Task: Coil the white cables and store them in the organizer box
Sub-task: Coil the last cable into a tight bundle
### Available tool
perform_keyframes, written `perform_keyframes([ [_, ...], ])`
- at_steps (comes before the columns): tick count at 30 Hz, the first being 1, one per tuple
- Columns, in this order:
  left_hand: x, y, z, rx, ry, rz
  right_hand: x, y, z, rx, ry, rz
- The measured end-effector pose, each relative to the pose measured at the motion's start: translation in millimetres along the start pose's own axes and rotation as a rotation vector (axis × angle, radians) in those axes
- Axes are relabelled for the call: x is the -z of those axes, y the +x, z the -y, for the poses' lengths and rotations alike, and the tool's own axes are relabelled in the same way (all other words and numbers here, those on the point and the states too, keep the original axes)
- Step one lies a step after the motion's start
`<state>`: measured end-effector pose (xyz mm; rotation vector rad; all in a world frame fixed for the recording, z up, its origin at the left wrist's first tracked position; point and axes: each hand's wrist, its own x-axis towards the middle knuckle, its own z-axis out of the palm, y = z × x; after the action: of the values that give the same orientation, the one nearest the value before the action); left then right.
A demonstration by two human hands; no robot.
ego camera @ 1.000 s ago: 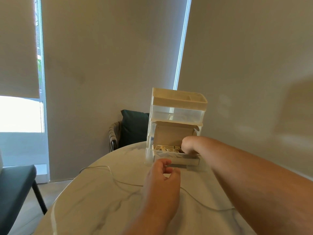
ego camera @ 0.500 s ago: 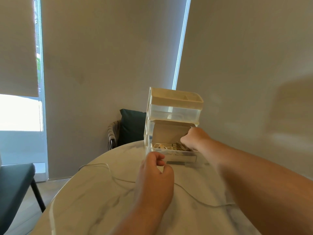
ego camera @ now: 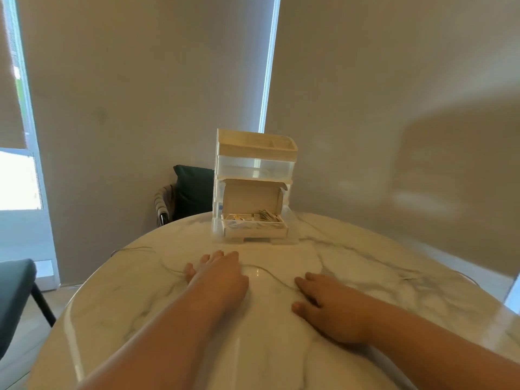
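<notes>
Home dining corner: marble table (ego camera: 351, 249), cushioned chair (ego camera: 191, 192).

Bare left hand (ego camera: 219, 274), bare right hand (ego camera: 332, 308); forearms likewise bare

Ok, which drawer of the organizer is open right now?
The bottom drawer, pulled forward with a flap-lidded box of small items showing inside. The clear drawer above it sits flush and shut.

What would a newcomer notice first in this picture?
Both bare hands lie flat on the marble table, the left hand and the right hand side by side. A thin white cable runs uncoiled between them. Beyond them stands the organizer box, its bottom compartment open.
</notes>
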<state>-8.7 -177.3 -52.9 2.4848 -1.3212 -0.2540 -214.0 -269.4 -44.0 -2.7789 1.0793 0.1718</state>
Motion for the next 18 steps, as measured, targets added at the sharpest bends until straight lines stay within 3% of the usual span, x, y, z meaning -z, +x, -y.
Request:
perform_keyframes([
  [6,-0.9,-7.6,4.0,-0.017,0.073,-0.009,-12.0,-15.3,-30.9,-0.010,0.062,-0.075],
  [10,3.5,-9.0,11.0,0.106,0.058,-0.058,-7.4,-16.9,-51.2,-0.067,0.193,-0.338],
  [12,1.5,-5.7,16.5,0.126,0.076,-0.031,-7.6,-18.9,-59.9,-0.115,0.176,-0.356],
  [16,-7.6,-6.2,3.3,-0.092,-0.053,-0.139,-5.2,-19.3,-68.6,-0.171,0.205,-0.408],
  [18,-12.7,-18.5,-18.9,-0.239,-0.048,-0.212,-3.5,-20.9,-63.4,-0.106,0.321,-0.492],
])
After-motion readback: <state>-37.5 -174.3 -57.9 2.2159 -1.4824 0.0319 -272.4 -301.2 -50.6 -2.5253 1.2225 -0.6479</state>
